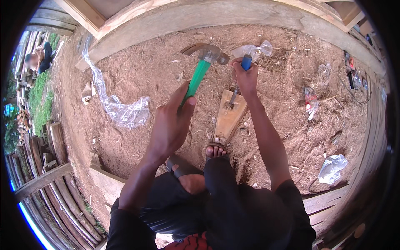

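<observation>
My left hand (pixel 174 118) is wrapped round the green handle of a claw hammer (pixel 202 64), its metal head raised above the ground. In my right hand (pixel 246 81) is a chisel (pixel 246 62) with a blue handle, held upright. Its blade reaches down to a tapered wooden board (pixel 229 114), at or beside a dark slot cut near the board's wide end. The exact contact of the tip is hard to make out. My sandalled foot (pixel 216 150) rests at the narrow end of the board.
Clear plastic wrap (pixel 121 110) lies on the dirt at the left, with a plastic bag (pixel 260 50) beyond my right hand. A silvery packet (pixel 332 168) and a red-and-clear package (pixel 310 100) lie at the right. Wooden beams (pixel 200 25) border the ground. A person (pixel 39 56) sits far left.
</observation>
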Motion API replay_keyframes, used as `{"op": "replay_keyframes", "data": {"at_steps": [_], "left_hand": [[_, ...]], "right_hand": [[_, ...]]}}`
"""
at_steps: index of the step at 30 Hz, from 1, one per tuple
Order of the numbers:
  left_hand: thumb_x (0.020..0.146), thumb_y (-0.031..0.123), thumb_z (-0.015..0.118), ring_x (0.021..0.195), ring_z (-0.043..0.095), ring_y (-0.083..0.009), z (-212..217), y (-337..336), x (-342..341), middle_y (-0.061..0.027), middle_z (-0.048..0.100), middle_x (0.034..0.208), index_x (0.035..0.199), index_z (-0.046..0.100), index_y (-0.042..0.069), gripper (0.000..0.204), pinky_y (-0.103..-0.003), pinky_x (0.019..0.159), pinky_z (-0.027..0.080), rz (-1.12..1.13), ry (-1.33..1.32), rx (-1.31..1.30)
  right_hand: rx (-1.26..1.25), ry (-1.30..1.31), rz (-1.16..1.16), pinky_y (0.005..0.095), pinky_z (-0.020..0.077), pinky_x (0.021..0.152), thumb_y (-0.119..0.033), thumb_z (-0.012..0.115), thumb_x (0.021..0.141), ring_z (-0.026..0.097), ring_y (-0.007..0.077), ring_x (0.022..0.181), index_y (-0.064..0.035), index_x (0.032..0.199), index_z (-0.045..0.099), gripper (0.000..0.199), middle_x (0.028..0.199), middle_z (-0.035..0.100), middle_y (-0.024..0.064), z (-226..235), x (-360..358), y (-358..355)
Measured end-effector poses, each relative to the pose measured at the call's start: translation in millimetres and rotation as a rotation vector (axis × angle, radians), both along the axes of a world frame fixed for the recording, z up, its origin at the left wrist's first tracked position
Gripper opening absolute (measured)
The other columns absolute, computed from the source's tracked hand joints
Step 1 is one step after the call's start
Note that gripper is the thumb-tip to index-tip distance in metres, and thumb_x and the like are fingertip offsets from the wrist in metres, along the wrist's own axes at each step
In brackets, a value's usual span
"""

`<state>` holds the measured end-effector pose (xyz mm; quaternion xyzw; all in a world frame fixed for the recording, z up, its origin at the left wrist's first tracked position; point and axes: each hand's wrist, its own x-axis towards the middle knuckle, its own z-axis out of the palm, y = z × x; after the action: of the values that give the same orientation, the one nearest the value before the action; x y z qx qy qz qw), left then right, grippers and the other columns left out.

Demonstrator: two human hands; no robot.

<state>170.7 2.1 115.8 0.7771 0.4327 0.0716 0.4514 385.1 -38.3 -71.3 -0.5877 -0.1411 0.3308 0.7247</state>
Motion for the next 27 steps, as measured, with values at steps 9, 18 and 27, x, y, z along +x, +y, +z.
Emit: {"op": "replay_keyframes", "data": {"at_steps": [9,18,27], "left_hand": [[0.098,0.026,0.05,0.059,0.05,-0.0098,14,-3,-17,-0.0047,0.051,0.065,0.141,0.044,0.004,0.048,-0.031,0.055,0.043,0.143,-0.016,-0.179],[0.103,0.034,0.045,0.044,0.031,-0.0001,5,-5,-47,0.0051,0.039,0.06,0.143,0.037,0.0,0.053,-0.017,0.038,0.024,0.195,-0.333,-0.2],[0.102,0.033,0.047,0.046,0.032,-0.0007,13,-11,-49,0.0047,0.04,0.061,0.144,0.036,-0.001,0.054,-0.018,0.04,0.026,0.099,-0.304,-0.194]], "right_hand": [[-0.038,0.263,-0.34,0.0238,0.0298,0.038,-0.005,0.06,0.082,0.038,0.0058,0.041,-0.0007,0.081,0.058,0.005,0.054,0.045,-0.0027,-72,50,-7],[0.298,0.132,-0.118,0.0246,0.0271,0.04,0.0,0.054,0.084,0.034,0.0057,0.042,0.0008,0.084,0.058,0.004,0.054,0.042,-0.0016,16,-2,-42],[0.178,-0.173,-0.015,0.0211,0.0303,0.045,0.006,0.054,0.085,0.042,0.0011,0.051,0.0008,0.081,0.062,0.01,0.063,0.052,-0.0032,14,-34,-41]]}}
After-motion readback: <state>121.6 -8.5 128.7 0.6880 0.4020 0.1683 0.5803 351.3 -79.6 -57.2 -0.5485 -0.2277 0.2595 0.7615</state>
